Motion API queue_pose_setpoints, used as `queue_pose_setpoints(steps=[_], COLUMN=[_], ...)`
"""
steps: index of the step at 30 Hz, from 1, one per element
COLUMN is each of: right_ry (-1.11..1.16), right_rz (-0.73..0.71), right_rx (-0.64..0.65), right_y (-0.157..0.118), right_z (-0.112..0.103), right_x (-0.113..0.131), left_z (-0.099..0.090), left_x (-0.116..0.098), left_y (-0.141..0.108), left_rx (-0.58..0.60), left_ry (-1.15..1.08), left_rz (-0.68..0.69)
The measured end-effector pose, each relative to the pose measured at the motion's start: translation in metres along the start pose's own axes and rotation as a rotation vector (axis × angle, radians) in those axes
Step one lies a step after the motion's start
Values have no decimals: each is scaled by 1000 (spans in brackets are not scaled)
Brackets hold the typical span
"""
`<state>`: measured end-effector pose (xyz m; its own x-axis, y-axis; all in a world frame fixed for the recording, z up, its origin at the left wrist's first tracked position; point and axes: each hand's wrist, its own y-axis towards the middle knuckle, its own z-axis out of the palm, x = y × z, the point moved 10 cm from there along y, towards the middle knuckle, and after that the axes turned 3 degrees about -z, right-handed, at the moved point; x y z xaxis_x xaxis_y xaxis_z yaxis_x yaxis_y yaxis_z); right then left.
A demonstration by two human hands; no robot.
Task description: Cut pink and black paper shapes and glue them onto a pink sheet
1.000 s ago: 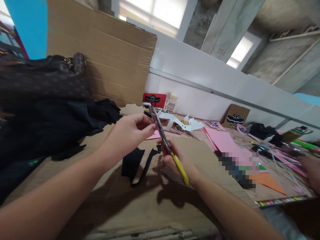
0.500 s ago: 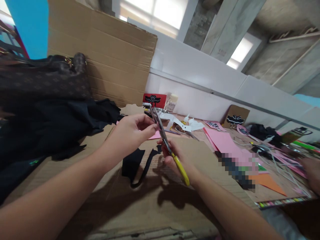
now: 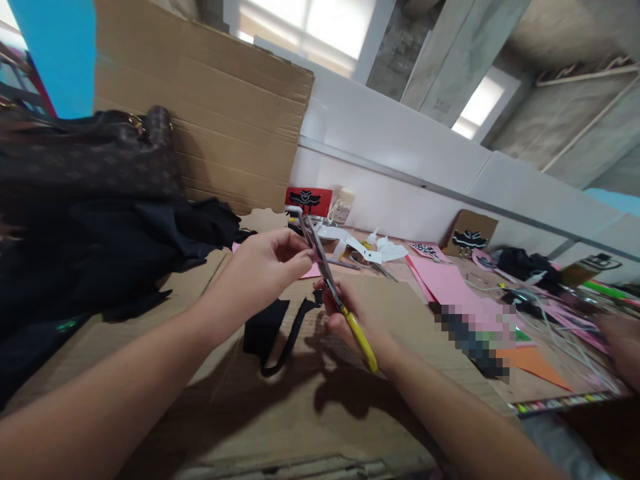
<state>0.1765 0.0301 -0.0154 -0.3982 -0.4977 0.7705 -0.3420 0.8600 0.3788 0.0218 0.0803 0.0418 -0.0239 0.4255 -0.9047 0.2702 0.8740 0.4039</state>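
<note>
Scissors with yellow handles (image 3: 361,341) stand raised at a slant above the cardboard, metal blades pointing up and away. My right hand (image 3: 357,320) is closed around them near the pivot. My left hand (image 3: 263,270) is closed in a pinch, thumb and fingertips right beside the blades; what it pinches, if anything, is too small to make out. Below the hands, a black fabric piece (image 3: 265,327) and a thin, bent black strip (image 3: 290,343) lie on the cardboard sheet (image 3: 240,413). A small black scrap (image 3: 318,296) shows by my right fingertips.
Black fabric (image 3: 120,247) is heaped at left before a brown patterned handbag (image 3: 90,160). An upright cardboard panel (image 3: 215,100) stands behind. Pink sheets (image 3: 445,287), a white paper strip (image 3: 350,240) and an orange sheet (image 3: 535,367) lie rightward. Another person's hand (image 3: 623,340) is at far right.
</note>
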Motion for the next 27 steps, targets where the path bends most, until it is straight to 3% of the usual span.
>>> queue_pose_setpoints(steps=[27], right_ry=[74], right_rz=[47], right_rx=[-50], right_y=[-1], right_z=[0], right_x=[-14], left_z=[3], left_x=[3], left_y=[0], left_rx=[5], left_ry=[-65], left_rz=[-41])
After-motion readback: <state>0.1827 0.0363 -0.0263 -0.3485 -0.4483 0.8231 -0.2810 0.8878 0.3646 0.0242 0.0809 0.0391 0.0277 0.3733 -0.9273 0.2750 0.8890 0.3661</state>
